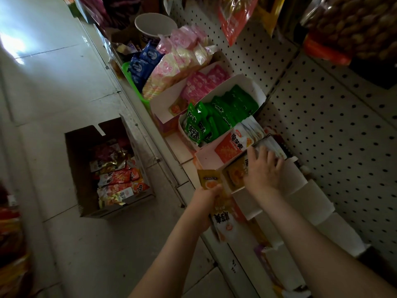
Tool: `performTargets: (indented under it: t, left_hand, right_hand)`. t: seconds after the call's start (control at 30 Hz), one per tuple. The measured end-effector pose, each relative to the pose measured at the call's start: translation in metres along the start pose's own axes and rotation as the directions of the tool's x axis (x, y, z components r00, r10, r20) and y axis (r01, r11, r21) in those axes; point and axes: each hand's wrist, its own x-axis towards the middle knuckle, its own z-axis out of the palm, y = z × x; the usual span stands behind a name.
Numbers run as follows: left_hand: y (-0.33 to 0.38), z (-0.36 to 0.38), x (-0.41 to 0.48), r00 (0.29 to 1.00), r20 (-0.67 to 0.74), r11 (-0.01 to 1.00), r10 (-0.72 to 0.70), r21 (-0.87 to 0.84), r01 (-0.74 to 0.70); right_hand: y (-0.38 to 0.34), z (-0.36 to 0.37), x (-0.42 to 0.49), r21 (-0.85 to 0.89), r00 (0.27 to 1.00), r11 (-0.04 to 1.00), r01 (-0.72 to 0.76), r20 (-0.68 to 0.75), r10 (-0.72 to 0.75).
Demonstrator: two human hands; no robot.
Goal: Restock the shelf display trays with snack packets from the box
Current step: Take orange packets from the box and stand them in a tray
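Observation:
A brown cardboard box [75, 160] stands open on the floor at the left, with several orange and red snack packets [120, 181] inside. On the low shelf, my left hand [206, 201] grips a bunch of yellow and white snack packets [221, 222] at the front of a white display tray [206, 160]. My right hand [264, 168] lies flat on the packets standing in that tray, fingers spread. Orange and white packets [232, 147] fill the tray behind it.
Further along the shelf are a tray of green packets [221, 112], a tray of pink packets [202, 84], a green basket [129, 74] and a paper cup [154, 26]. White pegboard [333, 117] backs the shelf. Hanging bags overhead. More empty white trays [318, 201] lie nearer me.

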Motion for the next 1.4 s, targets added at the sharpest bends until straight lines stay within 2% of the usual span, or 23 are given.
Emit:
performTargets:
  t: [0.17, 0.27, 0.3, 0.33, 0.4, 0.47, 0.5, 0.53, 0.57, 0.67, 0.73, 0.77, 0.83, 0.87, 0.93, 0.97, 1.0, 1.1, 1.27, 1.4]
  left_hand:
    - [0.002, -0.002, 0.004, 1.000, -0.022, 0.989, 0.004, -0.146, -0.007]
    - [0.003, -0.001, 0.001, 0.995, -0.034, 0.945, 0.091, -0.311, -0.097]
    - [0.004, 0.000, -0.001, 0.993, -0.031, 0.912, 0.115, -0.392, -0.118]
    - [0.007, 0.002, -0.002, 0.990, -0.026, 0.868, 0.135, -0.479, -0.131]
    - [0.013, 0.005, -0.004, 0.983, -0.027, 0.782, 0.183, -0.602, -0.162]
    - [0.018, 0.008, -0.005, 0.972, -0.062, 0.736, 0.228, -0.643, -0.214]
    - [0.019, 0.010, -0.005, 0.964, -0.074, 0.723, 0.257, -0.647, -0.242]
    - [0.020, 0.011, -0.007, 0.957, -0.070, 0.728, 0.280, -0.635, -0.259]
    - [0.021, 0.013, -0.010, 0.953, -0.059, 0.758, 0.296, -0.593, -0.272]
    - [0.019, 0.017, -0.016, 0.946, 0.002, 0.874, 0.324, -0.384, -0.299]
    - [0.017, 0.014, -0.016, 0.950, 0.001, 0.921, 0.314, -0.244, -0.304]
    - [0.016, 0.011, -0.014, 0.960, -0.014, 0.943, 0.280, -0.184, -0.278]
    - [0.012, 0.005, -0.010, 0.980, -0.050, 0.978, 0.193, -0.077, -0.196]
    - [0.009, 0.002, -0.008, 0.984, -0.075, 0.986, 0.161, -0.029, -0.163]
    - [0.003, -0.002, -0.004, 0.983, -0.125, 0.991, 0.134, 0.049, -0.128]
    - [0.001, -0.004, -0.003, 0.984, -0.125, 0.990, 0.127, 0.076, -0.118]
    - [0.000, -0.003, -0.003, 0.986, -0.115, 0.989, 0.122, 0.093, -0.112]
    - [0.000, 0.000, -0.005, 0.988, -0.089, 0.988, 0.130, 0.100, -0.121]
    - [0.002, 0.005, -0.007, 0.973, -0.097, 0.976, 0.207, 0.096, -0.198]
    - [-0.001, 0.010, -0.004, 0.983, -0.018, 0.973, 0.181, 0.145, -0.177]
  right_hand:
    - [0.005, 0.003, -0.009, 0.132, 0.998, 0.990, 0.040, -0.060, -0.032]
    - [0.000, -0.004, -0.030, 0.391, 0.956, 0.912, 0.123, -0.292, -0.004]
    - [-0.003, -0.011, -0.040, 0.561, 0.966, 0.820, 0.116, -0.254, 0.038]
    - [-0.006, -0.017, -0.049, 0.733, 0.988, 0.678, 0.056, -0.139, 0.068]
    - [-0.013, -0.023, -0.065, 0.912, 0.981, 0.361, -0.195, 0.189, 0.051]
    - [-0.019, -0.023, -0.076, 0.896, 0.896, -0.041, -0.443, 0.442, -0.028]
    - [-0.022, -0.020, -0.081, 0.830, 0.856, -0.210, -0.516, 0.509, -0.092]
    - [-0.027, -0.018, -0.085, 0.766, 0.832, -0.330, -0.551, 0.537, -0.143]
    - [-0.031, -0.017, -0.089, 0.746, 0.830, -0.372, -0.552, 0.537, -0.155]
    - [-0.030, -0.019, -0.090, 0.776, 0.860, -0.405, -0.484, 0.508, -0.053]
    - [-0.020, -0.025, -0.083, 0.829, 0.889, -0.365, -0.423, 0.457, 0.007]
    - [-0.014, -0.030, -0.077, 0.893, 0.909, -0.232, -0.386, 0.411, 0.068]
    - [-0.001, -0.039, -0.065, 0.940, 0.951, 0.187, -0.286, 0.255, 0.172]
    - [0.004, -0.044, -0.060, 0.902, 0.969, 0.363, -0.232, 0.180, 0.170]
    - [0.015, -0.048, -0.050, 0.794, 0.990, 0.592, -0.137, 0.100, 0.095]
    - [0.018, -0.047, -0.046, 0.747, 0.994, 0.655, -0.109, 0.094, 0.058]
    - [0.020, -0.050, -0.042, 0.705, 0.995, 0.704, -0.083, 0.096, 0.020]
    - [0.027, -0.052, -0.033, 0.653, 0.993, 0.756, -0.040, 0.112, -0.045]
    - [0.041, -0.061, -0.026, 0.558, 0.996, 0.830, -0.029, 0.091, -0.026]
    - [0.026, -0.051, -0.021, 0.456, 0.987, 0.890, 0.011, 0.137, -0.083]
